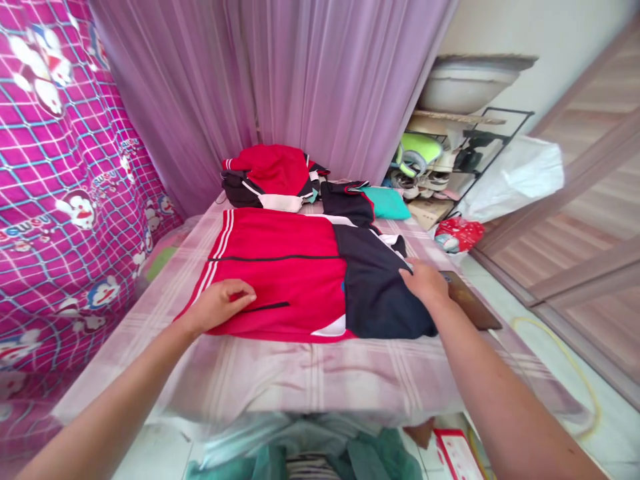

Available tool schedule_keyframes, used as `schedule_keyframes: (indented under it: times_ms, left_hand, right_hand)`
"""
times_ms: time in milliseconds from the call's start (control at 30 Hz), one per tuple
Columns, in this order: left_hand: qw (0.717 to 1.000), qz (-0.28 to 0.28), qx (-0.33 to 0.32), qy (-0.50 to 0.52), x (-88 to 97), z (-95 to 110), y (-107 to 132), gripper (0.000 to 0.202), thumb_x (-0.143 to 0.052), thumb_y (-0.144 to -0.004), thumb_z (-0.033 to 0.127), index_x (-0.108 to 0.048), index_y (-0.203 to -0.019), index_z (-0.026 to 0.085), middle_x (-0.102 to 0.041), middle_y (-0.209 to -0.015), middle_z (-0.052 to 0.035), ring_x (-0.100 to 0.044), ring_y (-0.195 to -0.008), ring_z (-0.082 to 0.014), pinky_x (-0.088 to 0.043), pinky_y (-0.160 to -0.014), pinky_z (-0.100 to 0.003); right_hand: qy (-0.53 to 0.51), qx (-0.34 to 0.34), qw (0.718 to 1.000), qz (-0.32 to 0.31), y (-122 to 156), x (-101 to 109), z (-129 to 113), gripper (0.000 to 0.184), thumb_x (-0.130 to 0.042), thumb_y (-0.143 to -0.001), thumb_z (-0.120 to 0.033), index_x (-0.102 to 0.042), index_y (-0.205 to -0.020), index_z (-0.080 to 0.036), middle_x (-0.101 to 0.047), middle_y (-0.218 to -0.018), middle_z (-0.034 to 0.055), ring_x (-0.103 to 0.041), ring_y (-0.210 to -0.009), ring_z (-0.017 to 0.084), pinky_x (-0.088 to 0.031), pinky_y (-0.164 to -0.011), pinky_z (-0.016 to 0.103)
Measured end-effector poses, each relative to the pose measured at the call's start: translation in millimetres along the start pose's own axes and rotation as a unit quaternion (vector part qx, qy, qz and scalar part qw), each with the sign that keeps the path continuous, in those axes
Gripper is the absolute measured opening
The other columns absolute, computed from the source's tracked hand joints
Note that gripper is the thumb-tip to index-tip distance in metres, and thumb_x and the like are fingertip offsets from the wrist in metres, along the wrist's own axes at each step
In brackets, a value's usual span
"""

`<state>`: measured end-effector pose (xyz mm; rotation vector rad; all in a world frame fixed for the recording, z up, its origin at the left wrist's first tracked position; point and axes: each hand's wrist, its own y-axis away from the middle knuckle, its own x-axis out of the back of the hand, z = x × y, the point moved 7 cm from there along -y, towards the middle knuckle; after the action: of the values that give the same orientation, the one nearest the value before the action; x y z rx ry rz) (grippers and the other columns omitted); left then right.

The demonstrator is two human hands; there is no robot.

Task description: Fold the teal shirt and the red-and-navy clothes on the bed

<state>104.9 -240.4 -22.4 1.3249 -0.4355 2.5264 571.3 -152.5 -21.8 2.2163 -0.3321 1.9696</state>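
A jacket (280, 287) lies spread flat and zipped, its body red with white stripes at the left hem and its upper part black at the right. My left hand (223, 303) hovers over or rests on the red lower part beside a black pocket zip, fingers loosely bent with a gap between thumb and forefinger, nothing visible in them. At the black end, my right hand (425, 281) has thumb and fingers closed on the jacket's edge near a white trim line. Its other fingers are partly hidden.
Behind lie a heap of red and black clothes (280, 170), a folded dark garment (347, 202) and a turquoise folded piece (385, 202). A brown flat tablet-like object (473, 303) lies at the right. A shoe rack (440, 160) and a cartoon-print curtain (65, 200) flank the bed (300, 380).
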Motion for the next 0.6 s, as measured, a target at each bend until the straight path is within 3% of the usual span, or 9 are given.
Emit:
schedule_keyframes:
  times_ms: [67, 167, 233, 300, 367, 467, 600]
  left_hand:
    - [0.997, -0.067, -0.008, 0.033, -3.2, 8, 11, 0.039, -0.053, -0.089, 0.055, -0.073, -0.086, 0.022, -0.074, -0.083, -0.0019, -0.067, -0.077, -0.0161, -0.053, -0.077, -0.027]
    - [0.990, -0.130, -0.037, 0.032, -5.9, 12, 26, 0.032, -0.058, -0.086, 0.050, -0.074, -0.093, 0.022, -0.075, -0.091, -0.0028, -0.068, -0.086, -0.0170, -0.052, -0.082, -0.028]
    - [0.989, -0.138, -0.052, 0.008, -4.7, 10, 31, 0.031, -0.059, -0.085, 0.047, -0.073, -0.100, 0.023, -0.075, -0.099, -0.0038, -0.068, -0.094, -0.0182, -0.051, -0.087, -0.029]
    - [0.990, -0.130, -0.043, -0.026, -2.9, 4, 33, 0.029, -0.055, -0.087, 0.043, -0.073, -0.098, 0.023, -0.075, -0.099, -0.0040, -0.067, -0.094, -0.0183, -0.051, -0.087, -0.029]
    - [0.993, -0.103, -0.010, -0.061, 0.0, -3, 33, 0.029, -0.049, -0.089, 0.039, -0.071, -0.092, 0.022, -0.074, -0.093, -0.0038, -0.067, -0.087, -0.0176, -0.051, -0.082, -0.028]
    - [0.993, -0.030, 0.035, -0.105, 7.5, -8, 38, 0.028, -0.045, -0.089, 0.034, -0.069, -0.086, 0.021, -0.072, -0.086, -0.0040, -0.065, -0.079, -0.0174, -0.050, -0.075, -0.029]
    - [0.993, 0.057, 0.007, -0.099, 18.1, 2, 58, 0.029, -0.049, -0.091, 0.039, -0.068, -0.081, 0.020, -0.069, -0.081, -0.0040, -0.063, -0.078, -0.0166, -0.049, -0.077, -0.030]
  right_hand:
    - [-0.025, 0.046, 0.997, 0.064, 13, 13, -5, 0.046, -0.051, -0.091, -0.032, -0.060, -0.134, -0.021, -0.068, -0.126, 0.0137, -0.064, -0.112, 0.031, -0.051, -0.094, 0.045]
    - [-0.107, 0.257, 0.955, 0.102, 53, 22, -48, 0.034, -0.048, -0.092, -0.030, -0.072, -0.116, -0.023, -0.068, -0.126, 0.0094, -0.061, -0.116, 0.026, -0.046, -0.102, 0.043]
    - [-0.148, 0.407, 0.901, 0.024, 91, 12, -86, 0.029, -0.049, -0.094, -0.034, -0.076, -0.105, -0.028, -0.073, -0.115, 0.0049, -0.062, -0.114, 0.024, -0.044, -0.103, 0.042]
    - [-0.154, 0.487, 0.857, -0.071, 123, -3, -115, 0.023, -0.055, -0.093, -0.038, -0.077, -0.097, -0.031, -0.076, -0.104, 0.0023, -0.062, -0.113, 0.023, -0.042, -0.104, 0.043]
    - [-0.151, 0.507, 0.838, -0.134, 141, -16, -131, 0.018, -0.062, -0.089, -0.039, -0.077, -0.092, -0.030, -0.076, -0.100, 0.0018, -0.062, -0.109, 0.023, -0.040, -0.102, 0.043]
    - [-0.153, 0.504, 0.831, -0.177, 147, -26, -137, 0.015, -0.066, -0.086, -0.037, -0.078, -0.087, -0.027, -0.074, -0.097, 0.0020, -0.063, -0.100, 0.020, -0.041, -0.097, 0.038]
    - [-0.148, 0.513, 0.825, -0.182, 149, -27, -133, 0.013, -0.066, -0.085, -0.034, -0.077, -0.084, -0.027, -0.071, -0.097, 0.0021, -0.062, -0.098, 0.019, -0.042, -0.093, 0.035]
